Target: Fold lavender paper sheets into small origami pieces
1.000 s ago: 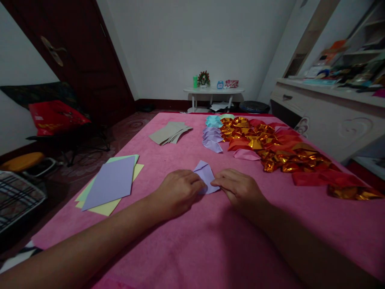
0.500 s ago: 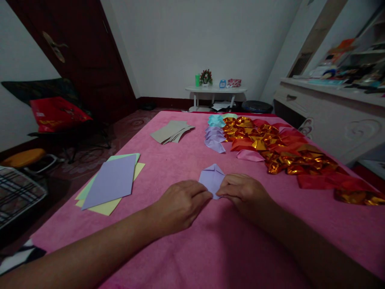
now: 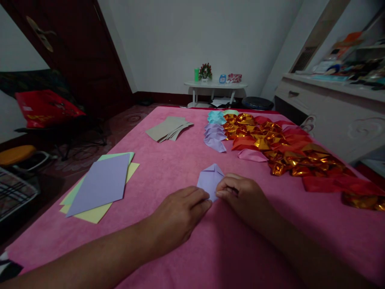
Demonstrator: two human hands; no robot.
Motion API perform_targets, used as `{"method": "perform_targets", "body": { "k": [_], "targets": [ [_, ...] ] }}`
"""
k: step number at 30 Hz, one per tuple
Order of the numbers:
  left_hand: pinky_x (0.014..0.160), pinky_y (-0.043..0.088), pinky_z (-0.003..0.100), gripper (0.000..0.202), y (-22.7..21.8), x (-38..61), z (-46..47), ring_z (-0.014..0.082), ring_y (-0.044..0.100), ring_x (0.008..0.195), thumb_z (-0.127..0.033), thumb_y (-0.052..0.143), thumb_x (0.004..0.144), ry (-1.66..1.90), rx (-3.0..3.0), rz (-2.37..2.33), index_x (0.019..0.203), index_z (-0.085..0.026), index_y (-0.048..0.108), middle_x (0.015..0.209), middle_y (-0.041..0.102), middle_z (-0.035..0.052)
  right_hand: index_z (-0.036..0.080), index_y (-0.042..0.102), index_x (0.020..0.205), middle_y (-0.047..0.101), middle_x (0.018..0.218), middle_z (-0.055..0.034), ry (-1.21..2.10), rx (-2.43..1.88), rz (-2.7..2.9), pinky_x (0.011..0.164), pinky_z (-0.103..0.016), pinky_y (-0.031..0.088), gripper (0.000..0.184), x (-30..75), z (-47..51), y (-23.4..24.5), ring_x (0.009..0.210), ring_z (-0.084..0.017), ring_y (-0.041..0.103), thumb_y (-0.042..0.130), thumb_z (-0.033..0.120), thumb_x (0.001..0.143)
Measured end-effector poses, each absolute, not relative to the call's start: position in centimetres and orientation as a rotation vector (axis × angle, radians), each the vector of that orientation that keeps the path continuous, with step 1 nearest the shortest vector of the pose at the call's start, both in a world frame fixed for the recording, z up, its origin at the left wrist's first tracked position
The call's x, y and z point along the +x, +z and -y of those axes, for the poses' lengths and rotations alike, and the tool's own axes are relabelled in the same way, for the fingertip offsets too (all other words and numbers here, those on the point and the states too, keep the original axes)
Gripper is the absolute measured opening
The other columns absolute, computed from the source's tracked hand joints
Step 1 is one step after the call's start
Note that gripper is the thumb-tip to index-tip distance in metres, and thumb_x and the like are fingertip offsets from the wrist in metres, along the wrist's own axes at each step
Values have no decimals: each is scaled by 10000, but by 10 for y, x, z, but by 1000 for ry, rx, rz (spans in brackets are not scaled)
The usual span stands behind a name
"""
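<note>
A small piece of folded purple paper [image 3: 208, 180] lies on the pink tablecloth [image 3: 168, 168], its far end creased to a blunt point. My left hand [image 3: 182, 214] is closed at its near left edge, thumb and fingers pinching the paper there. At the near right edge my right hand [image 3: 240, 196] pinches it between thumb and forefinger, the other fingers curled. The fingertips cover the near corners of the paper.
Purple, green and yellow sheets [image 3: 100, 184] overlap at the left. Grey cards [image 3: 168, 129] lie fanned behind them. Rows of folded gold foil and coloured paper pieces [image 3: 270, 140] spread along the right. Beyond stands a small white table [image 3: 215, 84].
My right hand's fingers have shifted slightly and its grip has opened a little wider at the knuckles. My left fingertips remain at the paper. The view has tilted slightly.
</note>
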State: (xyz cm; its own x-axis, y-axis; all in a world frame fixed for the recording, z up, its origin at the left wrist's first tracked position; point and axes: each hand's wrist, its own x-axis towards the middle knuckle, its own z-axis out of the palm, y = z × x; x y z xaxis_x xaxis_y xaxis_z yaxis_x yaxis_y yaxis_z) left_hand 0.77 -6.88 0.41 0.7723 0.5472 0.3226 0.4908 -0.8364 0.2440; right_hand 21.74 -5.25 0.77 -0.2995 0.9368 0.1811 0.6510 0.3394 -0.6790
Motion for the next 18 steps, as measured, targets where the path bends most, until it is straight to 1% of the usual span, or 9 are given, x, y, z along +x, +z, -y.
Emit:
{"method": "perform_targets", "body": {
  "k": [5, 10, 12, 16, 18],
  "targets": [
    [779, 529, 314, 290, 4, 9, 68, 187, 592, 943, -181, 343, 948, 603, 2782, -814, 1101, -147, 587, 1000, 623, 111, 198, 587, 654, 595, 704, 22, 563, -1501, 2072, 595, -260, 330, 125, 212, 52, 7, 641, -128, 521, 582, 133, 760],
    [814, 528, 329, 261, 3, 8, 68, 197, 591, 975, -134, 388, 922, 660, 2745, -793, 1106, -132, 573, 1044, 627, 116, 205, 598, 649, 614, 708, 20, 530, -1554, 2069, 578, -261, 320, 121, 209, 51, 8, 633, -132, 529, 600, 139, 751],
    [832, 523, 329, 265, 2, 7, 68, 194, 586, 981, -110, 414, 902, 681, 2702, -790, 1124, -133, 556, 1069, 624, 112, 208, 603, 645, 621, 710, 16, 526, -1549, 2070, 575, -262, 324, 123, 209, 51, 8, 634, -134, 534, 604, 136, 745],
    [841, 515, 338, 371, 2, 7, 68, 185, 573, 959, -94, 435, 876, 621, 2584, -831, 1235, -173, 478, 1081, 619, 84, 211, 605, 643, 621, 702, 18, 527, -1535, 2075, 577, -264, 331, 126, 209, 50, 7, 628, -135, 535, 603, 130, 739],
    [838, 511, 342, 361, 3, 7, 67, 189, 566, 962, -106, 425, 881, 573, 2596, -833, 1229, -180, 488, 1089, 610, 86, 211, 606, 644, 621, 706, 19, 543, -1519, 2070, 585, -265, 337, 128, 210, 50, 6, 636, -137, 540, 601, 128, 742]
  ]
}}
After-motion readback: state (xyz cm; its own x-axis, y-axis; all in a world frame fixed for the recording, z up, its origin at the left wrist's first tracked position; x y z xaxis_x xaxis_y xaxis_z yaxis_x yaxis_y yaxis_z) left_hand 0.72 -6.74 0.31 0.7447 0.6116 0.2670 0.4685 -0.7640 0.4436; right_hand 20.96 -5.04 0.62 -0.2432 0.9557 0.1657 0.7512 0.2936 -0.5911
